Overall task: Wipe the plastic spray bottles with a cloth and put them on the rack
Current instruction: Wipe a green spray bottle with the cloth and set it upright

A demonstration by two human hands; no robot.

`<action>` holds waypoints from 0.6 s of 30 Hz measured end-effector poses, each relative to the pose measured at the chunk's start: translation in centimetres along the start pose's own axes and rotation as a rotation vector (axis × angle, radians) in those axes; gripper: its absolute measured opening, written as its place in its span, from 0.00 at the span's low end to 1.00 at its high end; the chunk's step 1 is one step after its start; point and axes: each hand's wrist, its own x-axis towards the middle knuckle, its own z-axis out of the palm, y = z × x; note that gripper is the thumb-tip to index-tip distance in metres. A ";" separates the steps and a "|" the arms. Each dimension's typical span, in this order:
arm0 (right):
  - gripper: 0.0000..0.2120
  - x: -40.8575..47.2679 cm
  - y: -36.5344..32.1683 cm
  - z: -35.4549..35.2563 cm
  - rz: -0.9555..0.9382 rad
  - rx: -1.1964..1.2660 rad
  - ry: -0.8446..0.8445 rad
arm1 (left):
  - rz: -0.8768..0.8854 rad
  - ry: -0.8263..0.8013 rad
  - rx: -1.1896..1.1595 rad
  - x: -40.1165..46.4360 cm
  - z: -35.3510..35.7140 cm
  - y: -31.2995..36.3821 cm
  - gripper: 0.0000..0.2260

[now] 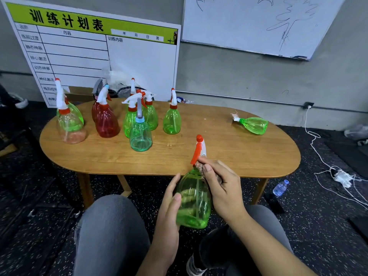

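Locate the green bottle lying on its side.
In the head view, the tipped green bottle lies alone on the wooden table's far right, apart from the standing bottles at left.

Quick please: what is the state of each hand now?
Left hand: holds the green bottle by its body.
Right hand: fingers pinch a cloth at the bottle's neck.

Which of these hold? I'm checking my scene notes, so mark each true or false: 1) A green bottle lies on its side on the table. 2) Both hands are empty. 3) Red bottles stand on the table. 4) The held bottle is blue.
1) True: a green bottle lying on its side rests on the table, far right.
2) False: the left hand and right hand hold a green spray bottle; the right also grips a cloth.
3) True: red bottles stand there.
4) False: it is green.
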 end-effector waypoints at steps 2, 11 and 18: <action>0.14 0.1 -0.1 0.0 0.010 -0.014 -0.015 | 0.006 -0.016 0.038 0.0 0.0 -0.1 0.22; 0.15 -0.9 -1.1 -0.1 -0.149 -0.257 -0.141 | 0.013 0.032 0.148 0.2 -0.6 -1.1 0.20; 0.09 -5.9 -1.4 -0.8 -0.713 -0.429 -0.317 | -0.006 0.004 -0.080 -0.2 -0.1 0.1 0.22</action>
